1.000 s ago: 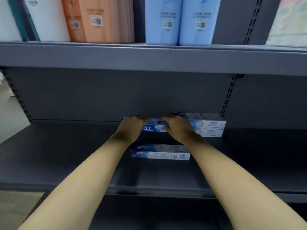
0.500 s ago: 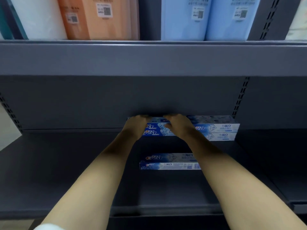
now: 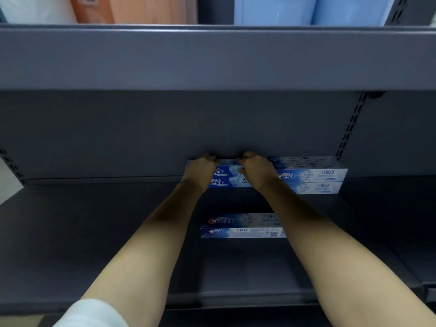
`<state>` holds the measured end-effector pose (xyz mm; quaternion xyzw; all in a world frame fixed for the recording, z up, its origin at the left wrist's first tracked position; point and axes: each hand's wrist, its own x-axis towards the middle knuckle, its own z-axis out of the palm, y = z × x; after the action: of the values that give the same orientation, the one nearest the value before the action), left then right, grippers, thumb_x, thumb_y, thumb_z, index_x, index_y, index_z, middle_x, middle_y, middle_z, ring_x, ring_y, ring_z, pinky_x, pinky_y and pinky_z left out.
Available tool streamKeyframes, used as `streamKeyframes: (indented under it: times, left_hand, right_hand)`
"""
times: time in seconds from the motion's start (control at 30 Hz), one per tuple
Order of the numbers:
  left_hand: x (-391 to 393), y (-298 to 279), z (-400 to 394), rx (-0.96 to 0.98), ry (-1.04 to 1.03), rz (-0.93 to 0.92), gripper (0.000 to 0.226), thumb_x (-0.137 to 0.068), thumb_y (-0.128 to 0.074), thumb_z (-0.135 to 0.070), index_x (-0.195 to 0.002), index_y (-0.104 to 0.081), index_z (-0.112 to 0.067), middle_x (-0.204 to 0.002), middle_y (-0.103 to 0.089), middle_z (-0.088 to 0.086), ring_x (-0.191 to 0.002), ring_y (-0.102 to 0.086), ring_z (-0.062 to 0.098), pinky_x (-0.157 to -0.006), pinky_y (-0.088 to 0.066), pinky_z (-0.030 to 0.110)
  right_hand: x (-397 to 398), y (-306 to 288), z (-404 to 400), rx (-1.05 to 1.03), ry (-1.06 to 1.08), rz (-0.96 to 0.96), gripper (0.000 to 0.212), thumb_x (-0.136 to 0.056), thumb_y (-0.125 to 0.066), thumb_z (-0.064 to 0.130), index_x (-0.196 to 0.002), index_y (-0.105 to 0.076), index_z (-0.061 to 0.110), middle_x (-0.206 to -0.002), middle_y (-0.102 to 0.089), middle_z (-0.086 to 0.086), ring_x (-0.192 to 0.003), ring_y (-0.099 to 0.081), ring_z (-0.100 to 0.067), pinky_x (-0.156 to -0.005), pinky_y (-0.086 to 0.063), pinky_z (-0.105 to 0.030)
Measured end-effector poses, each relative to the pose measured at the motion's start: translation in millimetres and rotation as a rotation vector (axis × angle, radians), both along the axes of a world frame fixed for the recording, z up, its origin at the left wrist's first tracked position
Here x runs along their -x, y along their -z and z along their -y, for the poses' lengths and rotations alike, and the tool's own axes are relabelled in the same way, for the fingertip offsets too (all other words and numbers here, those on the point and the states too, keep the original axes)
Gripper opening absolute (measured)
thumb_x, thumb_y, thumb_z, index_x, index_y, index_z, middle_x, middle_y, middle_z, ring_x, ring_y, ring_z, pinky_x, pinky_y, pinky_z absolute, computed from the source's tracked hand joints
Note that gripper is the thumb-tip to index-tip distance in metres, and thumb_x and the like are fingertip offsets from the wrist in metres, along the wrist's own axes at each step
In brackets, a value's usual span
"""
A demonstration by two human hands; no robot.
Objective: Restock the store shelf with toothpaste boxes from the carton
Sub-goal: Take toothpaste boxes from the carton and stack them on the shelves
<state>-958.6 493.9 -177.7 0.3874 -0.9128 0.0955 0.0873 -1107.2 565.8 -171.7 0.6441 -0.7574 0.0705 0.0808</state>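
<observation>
I see my left hand (image 3: 200, 172) and right hand (image 3: 256, 171) curled over the top back edge of the stacked toothpaste boxes (image 3: 313, 175) against the shelf's (image 3: 94, 232) rear wall; another box (image 3: 243, 226) lies nearer me, bare shelf left of my hands.

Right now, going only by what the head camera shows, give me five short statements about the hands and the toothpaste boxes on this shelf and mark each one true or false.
1. Both hands, the left hand and the right hand, are on the stacked toothpaste boxes at the back of the shelf. True.
2. The back stack is three boxes high. False: two boxes show, one on the other.
3. A single toothpaste box lies alone nearer the front edge, between the forearms. True.
4. The left hand holds that front box. False: neither hand touches it.
5. The carton sits on the shelf beside the boxes. False: no carton is in view.
</observation>
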Motion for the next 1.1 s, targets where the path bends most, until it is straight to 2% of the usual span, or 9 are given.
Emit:
streamKeyframes:
  times: [0.1,0.33,0.47,0.57,0.7,0.8,0.9,1.0,1.1]
  left_hand:
    - [2,2,1,0.020,-0.029,-0.035,0.037,-0.094,-0.050,-0.005,-0.129,-0.049,-0.012,-0.130,-0.050,0.007,-0.117,-0.051,0.023,-0.087,-0.050,0.034]
    - [4,1,0,0.047,-0.055,-0.041,0.035,-0.094,-0.049,-0.004,-0.129,-0.052,-0.010,-0.130,-0.049,0.007,-0.118,-0.049,0.023,-0.089,-0.047,0.033]
    - [5,-2,-12,0.042,0.038,-0.138,0.064,-0.088,-0.054,0.002,-0.146,-0.030,-0.013,-0.142,-0.040,0.008,-0.128,-0.042,0.024,-0.095,-0.045,0.033]
    - [0,-4,-24,-0.034,0.175,-0.181,0.051,-0.094,-0.050,-0.010,-0.143,-0.036,-0.011,-0.140,-0.044,0.010,-0.126,-0.045,0.025,-0.098,-0.045,0.036]
    - [-6,-1,-45,-0.241,0.215,-0.073,0.045,-0.097,-0.048,-0.029,-0.138,-0.046,-0.010,-0.138,-0.050,0.012,-0.123,-0.049,0.026,-0.102,-0.041,0.038]
    - [-9,-1,-64,-0.329,0.199,-0.043,0.041,-0.097,-0.046,-0.037,-0.126,-0.056,-0.010,-0.122,-0.060,0.012,-0.108,-0.056,0.025,-0.093,-0.045,0.036]
    - [-14,-1,-85,-0.444,0.141,0.022,0.045,-0.096,-0.045,-0.045,-0.120,-0.060,-0.010,-0.115,-0.063,0.009,-0.103,-0.059,0.025,-0.087,-0.045,0.033]
    - [-21,5,-104,-0.482,0.153,0.050,0.041,-0.096,-0.045,-0.045,-0.095,-0.065,-0.008,-0.083,-0.061,0.004,-0.079,-0.056,0.019,-0.068,-0.039,0.028]
    - [-29,7,-118,-0.489,0.143,-0.034,0.038,-0.094,-0.050,-0.044,-0.095,-0.065,-0.009,-0.080,-0.059,0.004,-0.074,-0.053,0.018,-0.066,-0.038,0.029]
  right_hand:
    - [-1,0,5,0.017,0.021,-0.022,0.034,-0.098,-0.048,0.017,-0.130,-0.054,0.007,-0.130,-0.049,-0.011,-0.117,-0.051,-0.027,-0.092,-0.046,-0.036]
    - [-6,-4,4,0.034,0.072,-0.006,0.030,-0.096,-0.052,0.013,-0.124,-0.052,0.003,-0.127,-0.049,-0.012,-0.117,-0.050,-0.028,-0.089,-0.047,-0.036]
    - [-5,1,-8,0.179,-0.011,-0.050,0.045,-0.093,-0.055,0.018,-0.135,-0.045,0.005,-0.134,-0.047,-0.013,-0.124,-0.044,-0.029,-0.097,-0.042,-0.038]
    - [1,-1,-24,0.220,-0.145,-0.090,0.037,-0.091,-0.057,0.018,-0.124,-0.056,0.001,-0.123,-0.056,-0.017,-0.114,-0.052,-0.034,-0.095,-0.041,-0.042]
    - [10,-7,-51,0.207,-0.213,-0.047,0.032,-0.092,-0.056,0.023,-0.117,-0.061,0.004,-0.114,-0.062,-0.013,-0.104,-0.059,-0.032,-0.082,-0.047,-0.038]
    - [13,-7,-73,0.095,-0.200,-0.024,0.039,-0.094,-0.053,0.035,-0.123,-0.058,0.011,-0.121,-0.060,-0.007,-0.109,-0.058,-0.025,-0.085,-0.046,-0.033]
    - [17,-2,-92,-0.060,-0.185,0.056,0.044,-0.091,-0.053,0.045,-0.125,-0.057,0.017,-0.123,-0.059,-0.002,-0.110,-0.056,-0.021,-0.086,-0.045,-0.031]
    - [22,5,-111,-0.172,-0.201,0.085,0.048,-0.089,-0.052,0.052,-0.127,-0.057,0.021,-0.124,-0.059,0.000,-0.114,-0.055,-0.019,-0.090,-0.044,-0.030]
    - [23,11,-127,-0.237,-0.215,0.113,0.042,-0.090,-0.050,0.054,-0.109,-0.066,0.021,-0.107,-0.064,-0.001,-0.102,-0.059,-0.020,-0.080,-0.045,-0.030]
